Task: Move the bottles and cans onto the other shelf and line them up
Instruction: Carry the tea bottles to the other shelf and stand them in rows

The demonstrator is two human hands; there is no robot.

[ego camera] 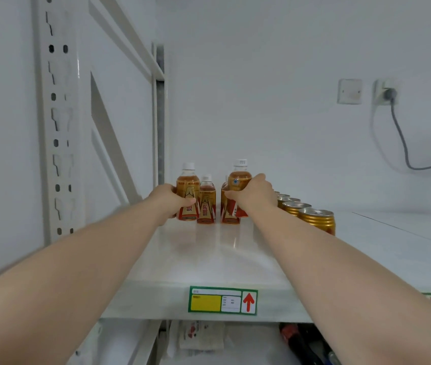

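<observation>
Both forearms are reaching from the near edge out over the white shelf [209,248], whose front lip is carrying a green-bordered label [222,300] with a yellow patch and a red arrow. Far along the shelf, the left hand [168,200] is wrapping its grip around the left front bottle [188,196], an amber drink with a white cap, its base sitting at the shelf surface. Just beside it a shorter-looking second bottle [206,201] is standing upright. To the right, the right hand [255,192] is closing its grip around the raised bottle [239,177], which is sitting higher than another bottle [228,209] partly hidden in front of it. Right of that hand, a row of gold cans [314,218] is running from near to far. A grey cable [401,138] is hanging from a wall socket at far right.
</observation>
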